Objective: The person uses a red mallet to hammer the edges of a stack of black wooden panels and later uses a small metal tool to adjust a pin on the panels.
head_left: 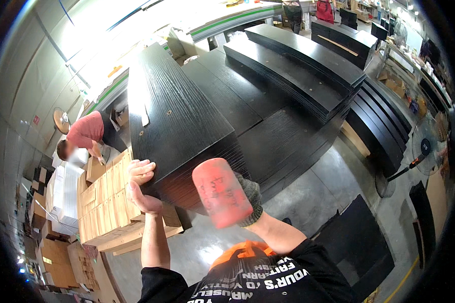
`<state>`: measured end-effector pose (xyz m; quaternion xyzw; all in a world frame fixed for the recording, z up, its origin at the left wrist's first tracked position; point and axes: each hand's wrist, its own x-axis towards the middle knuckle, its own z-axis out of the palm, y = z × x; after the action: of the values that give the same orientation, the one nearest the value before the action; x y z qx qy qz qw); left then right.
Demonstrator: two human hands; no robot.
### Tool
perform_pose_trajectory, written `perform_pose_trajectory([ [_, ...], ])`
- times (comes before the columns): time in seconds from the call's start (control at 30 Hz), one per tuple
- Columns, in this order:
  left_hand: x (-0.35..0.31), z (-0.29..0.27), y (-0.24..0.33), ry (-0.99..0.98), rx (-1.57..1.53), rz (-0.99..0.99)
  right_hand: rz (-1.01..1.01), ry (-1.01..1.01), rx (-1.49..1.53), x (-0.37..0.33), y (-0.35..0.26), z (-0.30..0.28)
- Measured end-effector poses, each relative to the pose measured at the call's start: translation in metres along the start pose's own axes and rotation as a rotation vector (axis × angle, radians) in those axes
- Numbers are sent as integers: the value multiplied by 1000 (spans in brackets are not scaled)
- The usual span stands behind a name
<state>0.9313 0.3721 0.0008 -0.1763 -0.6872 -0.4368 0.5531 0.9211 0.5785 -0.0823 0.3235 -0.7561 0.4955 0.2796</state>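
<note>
My left hand (pixel 143 187), bare, is held upright at the near left corner of a tall stack of black wood-grain boards (pixel 182 121). Its fingers are stretched out, and the fingertips lie against or right beside the stack's edge. In front of the stack's near end, my right hand (pixel 252 199) wears a dark knitted glove and grips a red mallet (pixel 221 193). The thick cylindrical mallet head has scuffs and dark handwriting on it. It covers most of the gloved fingers, and its handle is hidden.
More black boards (pixel 298 70) are piled beyond and to the right. At left stands a stack of light wooden pieces (pixel 111 202), with a co-worker in a red shirt (pixel 86 129) bending behind it. A standing fan (pixel 424 146) is at right, above black sheets (pixel 359 247) on the floor.
</note>
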Motion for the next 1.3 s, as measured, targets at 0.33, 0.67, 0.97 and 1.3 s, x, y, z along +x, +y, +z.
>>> perform_pose_trajectory([
  [0.33,0,-2,-4,-15,-22,21,127,22,133,6,-13,8],
  [0.67,5,3,0,-59,-1,36,206,124,196,-14,9,22],
  [0.97,9,-2,1,-100,3,33,499,-149,471,-58,74,-7],
  [1.3,35,-24,20,-404,38,-166,455,-271,-616,0,285,-60],
])
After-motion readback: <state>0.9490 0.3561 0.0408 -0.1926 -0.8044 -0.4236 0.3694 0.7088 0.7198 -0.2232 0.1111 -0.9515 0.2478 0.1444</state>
